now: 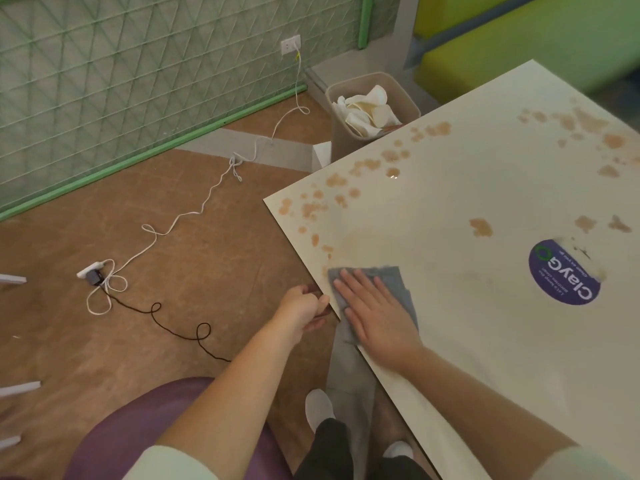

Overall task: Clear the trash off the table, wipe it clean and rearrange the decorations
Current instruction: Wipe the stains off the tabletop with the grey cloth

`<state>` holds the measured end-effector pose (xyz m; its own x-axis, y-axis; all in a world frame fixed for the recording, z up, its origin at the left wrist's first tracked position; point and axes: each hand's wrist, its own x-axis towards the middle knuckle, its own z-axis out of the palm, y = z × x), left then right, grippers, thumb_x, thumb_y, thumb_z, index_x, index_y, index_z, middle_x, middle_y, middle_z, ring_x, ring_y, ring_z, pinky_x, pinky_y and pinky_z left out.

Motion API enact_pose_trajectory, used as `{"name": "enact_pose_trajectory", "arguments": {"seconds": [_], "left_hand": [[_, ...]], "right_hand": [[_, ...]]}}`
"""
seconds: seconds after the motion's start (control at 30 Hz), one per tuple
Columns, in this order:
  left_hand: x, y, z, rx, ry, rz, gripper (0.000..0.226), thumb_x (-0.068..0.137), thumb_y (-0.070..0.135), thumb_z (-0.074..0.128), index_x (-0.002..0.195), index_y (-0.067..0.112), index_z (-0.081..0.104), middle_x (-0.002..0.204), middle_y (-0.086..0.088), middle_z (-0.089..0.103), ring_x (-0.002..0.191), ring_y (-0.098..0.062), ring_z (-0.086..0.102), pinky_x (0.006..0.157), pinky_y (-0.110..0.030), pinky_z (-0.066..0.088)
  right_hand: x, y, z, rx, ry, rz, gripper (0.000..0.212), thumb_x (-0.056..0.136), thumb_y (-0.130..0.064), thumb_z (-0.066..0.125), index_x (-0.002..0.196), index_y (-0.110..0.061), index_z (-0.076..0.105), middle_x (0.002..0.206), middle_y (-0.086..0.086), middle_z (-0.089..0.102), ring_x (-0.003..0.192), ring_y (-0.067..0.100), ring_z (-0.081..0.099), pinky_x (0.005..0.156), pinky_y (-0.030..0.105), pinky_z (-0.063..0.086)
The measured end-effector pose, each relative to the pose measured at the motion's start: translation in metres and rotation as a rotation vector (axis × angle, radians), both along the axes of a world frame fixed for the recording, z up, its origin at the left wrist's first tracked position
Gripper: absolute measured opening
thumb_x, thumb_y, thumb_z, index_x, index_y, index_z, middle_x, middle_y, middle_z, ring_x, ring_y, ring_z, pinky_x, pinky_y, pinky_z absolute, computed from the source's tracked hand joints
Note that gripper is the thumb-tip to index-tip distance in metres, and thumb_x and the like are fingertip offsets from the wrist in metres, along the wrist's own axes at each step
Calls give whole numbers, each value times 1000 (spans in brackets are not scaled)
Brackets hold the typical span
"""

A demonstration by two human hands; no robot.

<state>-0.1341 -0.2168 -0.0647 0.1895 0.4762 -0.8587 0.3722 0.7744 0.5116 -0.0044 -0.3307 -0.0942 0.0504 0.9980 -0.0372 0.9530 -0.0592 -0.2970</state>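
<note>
A cream table [485, 334] fills the right side, spotted with brown spill stains [367, 166] along its left edge and far right. My right hand [375, 315] lies flat with straight fingers on a grey cloth [398, 278] near the table's left edge. My left hand [304, 311] grips that edge of the table, fingers curled under it. A round purple sticker [564, 275] sits on the table to the right of the cloth.
A beige bin [346, 140] full of crumpled white paper cups and napkins stands on the floor past the table's far left corner. White and black cables [194, 216] trail over the brown floor to a power strip [90, 271]. A purple seat [138, 424] is below me.
</note>
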Motion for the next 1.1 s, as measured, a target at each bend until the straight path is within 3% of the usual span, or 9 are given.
{"name": "enact_pose_trajectory", "arguments": {"seconds": [0.2, 0.3, 0.37, 0.43, 0.6, 0.67, 0.77, 0.87, 1.1], "left_hand": [[-7, 10, 6, -9, -89, -14, 39, 91, -7, 58, 122, 15, 52, 101, 2, 67, 84, -13, 65, 74, -28, 52], [-11, 26, 7, -15, -147, 1, 28, 94, 4, 57, 118, 19, 57, 103, 2, 70, 90, -15, 67, 83, -31, 52], [-12, 39, 8, -5, -162, 50, 17, 99, 15, 53, 115, 20, 59, 97, 1, 70, 87, -15, 67, 86, -34, 51], [-11, 50, 5, 32, -131, 80, 22, 100, 22, 53, 121, 17, 56, 97, -2, 69, 86, -17, 66, 86, -37, 53], [-3, 57, 7, 45, -31, 18, 29, 102, 24, 49, 129, 14, 51, 100, -3, 65, 84, -17, 64, 77, -35, 54], [0, 58, 9, 52, 3, 3, 26, 103, 22, 44, 127, 13, 51, 96, -2, 64, 83, -17, 63, 75, -35, 54], [5, 60, 11, 72, 45, -13, 16, 103, 18, 42, 115, 14, 53, 88, 0, 61, 75, -14, 61, 76, -36, 54], [9, 61, 15, 61, 87, 7, 20, 103, 13, 40, 87, 18, 52, 81, 0, 59, 69, -14, 59, 87, -40, 52], [22, 55, 19, 106, 155, 121, 23, 97, 6, 40, 80, 17, 51, 77, 1, 57, 74, -16, 58, 66, -27, 46]], "right_hand": [[38, 40, 2, -53, 10, -324, 61, 99, -42, 9, 156, -22, 20, 163, -7, 12, 150, 8, 2, 123, 34, -2], [-7, 21, 4, -9, 5, -185, 54, 102, -34, 21, 153, -21, 31, 161, -4, 22, 150, 13, 12, 121, 41, 12], [-22, 7, 3, -27, 2, -19, 51, 106, -36, 18, 155, -25, 25, 162, -7, 17, 151, 12, 6, 121, 39, 8], [-10, 15, 6, -61, 19, 65, 51, 106, -39, 14, 156, -29, 20, 162, -11, 11, 150, 9, 3, 122, 35, 1], [28, 79, 2, -88, 24, -171, 58, 100, -44, 7, 156, -30, 13, 162, -13, 5, 150, 6, -2, 121, 31, -9], [16, 88, 3, -68, 7, -252, 58, 101, -42, 9, 156, -27, 15, 163, -10, 10, 150, 8, 1, 122, 35, -5], [-12, 63, 6, -38, 29, -107, 54, 104, -40, 13, 155, -26, 23, 162, -9, 16, 151, 10, 6, 122, 38, 3], [3, 44, 8, -82, 25, 63, 54, 104, -43, 8, 156, -30, 16, 163, -13, 8, 150, 7, -3, 122, 36, 0], [23, 77, 7, -93, 19, -231, 66, 95, -46, 1, 156, -23, 12, 163, -7, 4, 150, 11, -5, 120, 34, -11]]}}
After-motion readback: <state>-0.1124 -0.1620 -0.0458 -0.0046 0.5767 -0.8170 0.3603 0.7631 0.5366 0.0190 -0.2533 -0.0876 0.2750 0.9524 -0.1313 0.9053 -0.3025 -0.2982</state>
